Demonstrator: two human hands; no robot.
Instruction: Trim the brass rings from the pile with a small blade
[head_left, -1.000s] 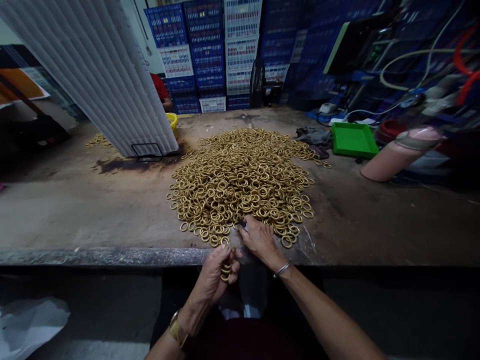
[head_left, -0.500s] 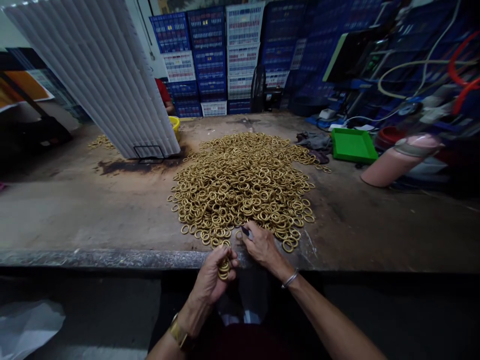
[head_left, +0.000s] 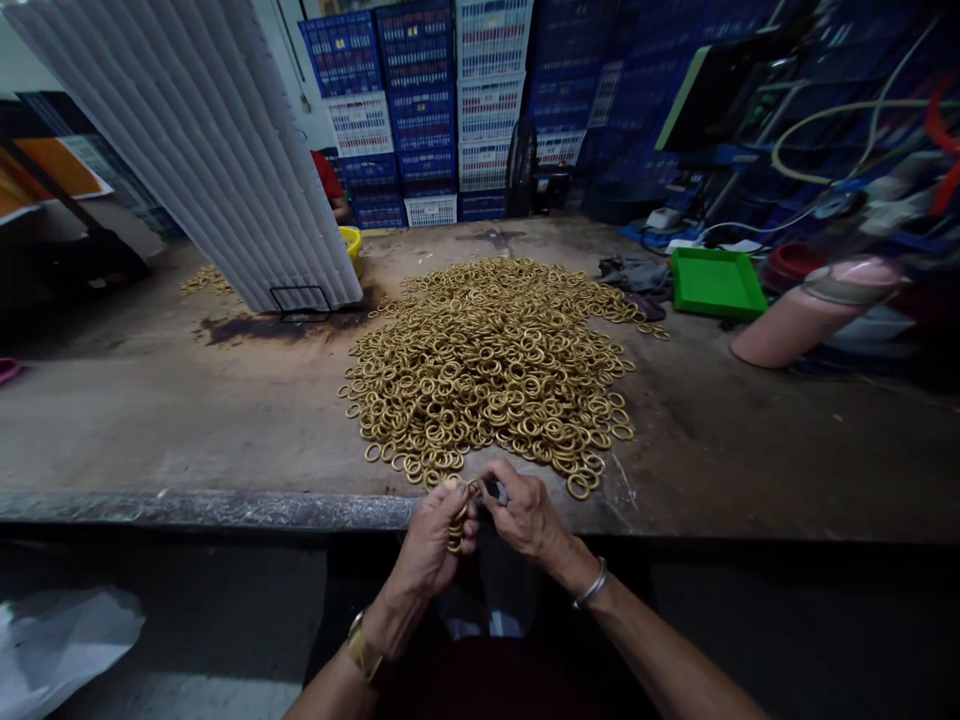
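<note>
A big heap of brass-coloured rings [head_left: 487, 360] lies on the worktable in front of me. My left hand [head_left: 435, 535] is closed around several of these rings, which hang stacked below the fingers. At its fingertips, one ring [head_left: 473, 488] sits in the gap between my two hands. My right hand [head_left: 529, 515] is closed on a small dark tool [head_left: 493, 489], mostly hidden by the fingers, its kind unclear. The tool's tip is close to that ring; whether they touch I cannot tell. Both hands are over the table's front edge.
A tall white corrugated panel [head_left: 225, 150] leans in a wire stand at left. Behind it show a yellow bowl [head_left: 350, 245] and a person's red sleeve [head_left: 328, 178]. At right are a green tray [head_left: 718, 283], a pink bottle [head_left: 814, 312] and grey cloth [head_left: 634, 275]. Crates [head_left: 416, 120] stand behind.
My right hand has drawn back from the near side of the heap to my left hand's fingertips. My left hand keeps hold of its rings. The view has shifted slightly.
</note>
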